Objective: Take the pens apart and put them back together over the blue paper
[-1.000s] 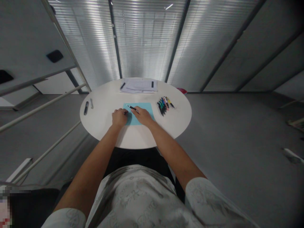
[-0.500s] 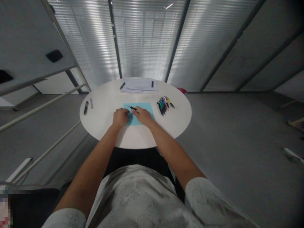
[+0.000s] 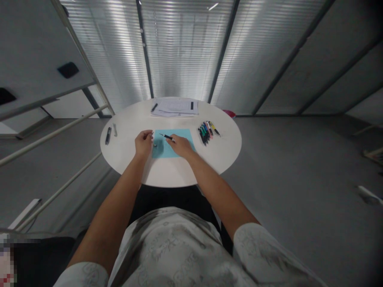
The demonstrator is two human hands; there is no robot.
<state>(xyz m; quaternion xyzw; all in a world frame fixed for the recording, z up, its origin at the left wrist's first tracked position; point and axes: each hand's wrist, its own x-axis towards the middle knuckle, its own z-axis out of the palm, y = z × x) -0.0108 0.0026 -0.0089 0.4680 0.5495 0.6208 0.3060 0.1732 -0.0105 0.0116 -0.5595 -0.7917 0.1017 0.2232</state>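
My right hand [image 3: 182, 145] is closed around a black-and-silver pen [image 3: 166, 136]. The pen's thin light tip points left over a light blue sheet [image 3: 175, 154] lying on the white table. Just off the sheet's left edge is my left hand [image 3: 143, 142], its fingers curled and thumb and forefinger drawn together. A tiny pale bit shows at those fingertips, too small to name. On the sheet's left side lies a small dark-and-light piece [image 3: 154, 145], whose kind I cannot make out.
The round white table [image 3: 125, 119] holds a paper stack [image 3: 175, 107] at the back with a dark pen on it. Several coloured pens and markers [image 3: 206, 132] lie at the right. A dark pen [image 3: 108, 136] and a whitish stick [image 3: 115, 130] lie at the left.
My left hand has moved left, off the sheet to its left edge, uncovering a small piece on the paper. My right hand keeps hold of the pen, almost still.
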